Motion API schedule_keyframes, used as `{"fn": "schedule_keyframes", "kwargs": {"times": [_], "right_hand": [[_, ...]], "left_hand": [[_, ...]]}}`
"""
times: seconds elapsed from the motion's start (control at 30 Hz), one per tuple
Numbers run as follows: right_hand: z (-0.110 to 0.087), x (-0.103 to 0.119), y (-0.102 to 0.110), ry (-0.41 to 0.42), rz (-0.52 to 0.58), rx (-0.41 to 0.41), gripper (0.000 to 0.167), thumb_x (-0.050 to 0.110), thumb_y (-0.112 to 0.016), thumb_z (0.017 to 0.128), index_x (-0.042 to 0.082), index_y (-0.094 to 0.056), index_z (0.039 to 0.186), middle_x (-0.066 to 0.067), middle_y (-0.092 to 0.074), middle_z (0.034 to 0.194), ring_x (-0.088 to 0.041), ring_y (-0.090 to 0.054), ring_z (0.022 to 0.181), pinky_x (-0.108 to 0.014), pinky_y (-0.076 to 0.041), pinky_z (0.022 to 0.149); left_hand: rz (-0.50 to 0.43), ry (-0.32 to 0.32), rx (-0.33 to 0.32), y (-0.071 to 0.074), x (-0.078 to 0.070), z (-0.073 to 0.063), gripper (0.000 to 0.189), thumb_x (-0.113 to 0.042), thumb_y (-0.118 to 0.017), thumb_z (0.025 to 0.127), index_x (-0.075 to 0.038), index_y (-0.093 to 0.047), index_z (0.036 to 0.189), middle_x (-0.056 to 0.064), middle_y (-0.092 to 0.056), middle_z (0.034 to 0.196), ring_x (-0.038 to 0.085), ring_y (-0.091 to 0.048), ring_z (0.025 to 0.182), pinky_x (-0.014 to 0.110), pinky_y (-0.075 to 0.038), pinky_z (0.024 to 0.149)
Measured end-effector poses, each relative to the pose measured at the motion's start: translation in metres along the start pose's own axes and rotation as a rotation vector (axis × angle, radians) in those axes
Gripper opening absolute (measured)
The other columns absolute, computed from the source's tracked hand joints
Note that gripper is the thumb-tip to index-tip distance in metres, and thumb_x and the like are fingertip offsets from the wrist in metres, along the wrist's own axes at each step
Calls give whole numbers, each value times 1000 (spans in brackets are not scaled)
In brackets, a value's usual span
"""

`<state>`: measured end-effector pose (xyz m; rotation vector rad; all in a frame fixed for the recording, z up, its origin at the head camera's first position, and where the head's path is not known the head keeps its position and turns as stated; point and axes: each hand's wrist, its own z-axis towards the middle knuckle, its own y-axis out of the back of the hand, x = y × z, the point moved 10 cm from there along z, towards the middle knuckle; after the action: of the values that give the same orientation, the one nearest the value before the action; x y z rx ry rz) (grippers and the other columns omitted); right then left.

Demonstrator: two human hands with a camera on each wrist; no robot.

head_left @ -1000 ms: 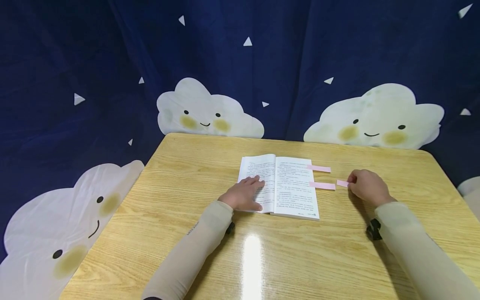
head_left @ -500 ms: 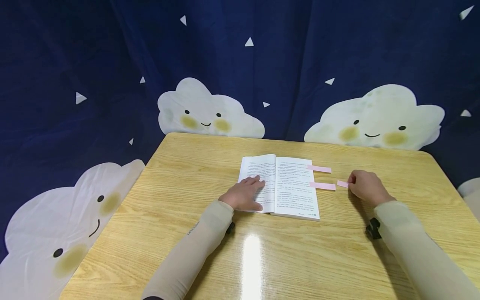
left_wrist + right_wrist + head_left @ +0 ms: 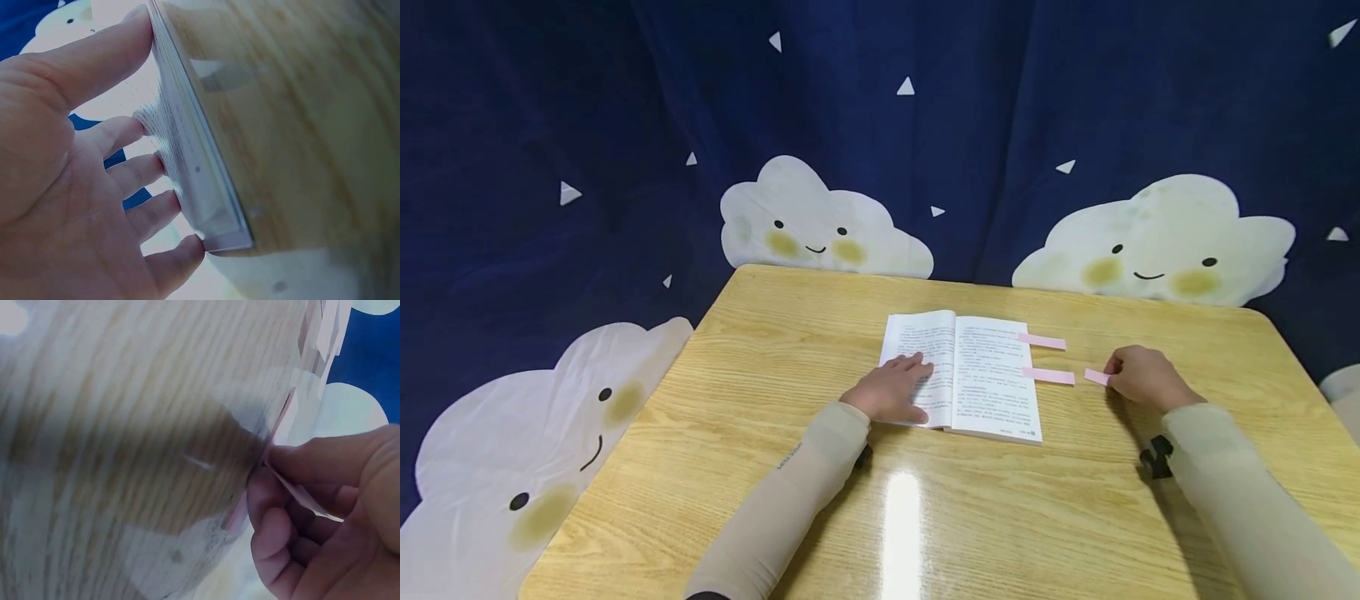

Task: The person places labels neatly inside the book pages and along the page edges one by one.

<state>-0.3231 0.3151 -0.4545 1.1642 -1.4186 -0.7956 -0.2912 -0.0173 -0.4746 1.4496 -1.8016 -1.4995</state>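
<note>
A book (image 3: 992, 392) lies open on the table, its pages covered in print. My left hand (image 3: 891, 389) rests on the left page with fingers spread; the left wrist view shows thumb and fingertips against the book (image 3: 203, 181) near its edge. Two pink sticky strips, an upper one (image 3: 1045, 342) and a lower one (image 3: 1051, 377), stick out past the right page's edge. Right of them, my right hand (image 3: 1150, 379) pinches another pink sticky strip (image 3: 1097, 377) between thumb and fingers. In the right wrist view, pink paper (image 3: 285, 419) shows on both sides of the pinching thumb (image 3: 312, 459).
The wooden table (image 3: 1000, 517) has rounded far corners and carries a bright light reflection in front of the book. Behind it hangs a dark blue curtain (image 3: 850, 100) with smiling clouds. A black device (image 3: 1157, 457) sits at the right wrist.
My right hand has shifted slightly right with the pinched strip, which now tilts a little more. The left hand stays on the page. The head view has moved slightly.
</note>
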Motion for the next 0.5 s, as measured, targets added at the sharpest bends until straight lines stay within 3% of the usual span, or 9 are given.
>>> {"fn": "schedule_keyframes", "kwargs": {"times": [0.13,0.37,0.5], "right_hand": [[1,0,0,4,-6,8,9,5,-57,84,0,-65,82,-11,-61,74,-21,-50,67,-27,-37,57],[5,-4,-5,-35,-18,62,22,21,-65,89,1,-63,80,-9,-61,74,-19,-50,66,-26,-37,56],[6,-2,-3,-12,-21,58,20,19,-66,87,2,-64,77,-9,-62,73,-20,-50,66,-27,-37,57]], "left_hand": [[-1,0,-3,0,-1,0,82,-43,-69,91,-24,-27,158,1,-14,169,27,-16,156,47,-23,126],[-6,-1,-1,0,0,0,82,-43,-69,91,-24,-27,158,1,-15,169,27,-16,156,46,-22,126],[-1,1,1,-1,0,0,82,-43,-69,91,-24,-26,158,1,-15,169,26,-16,157,46,-22,126]]}}
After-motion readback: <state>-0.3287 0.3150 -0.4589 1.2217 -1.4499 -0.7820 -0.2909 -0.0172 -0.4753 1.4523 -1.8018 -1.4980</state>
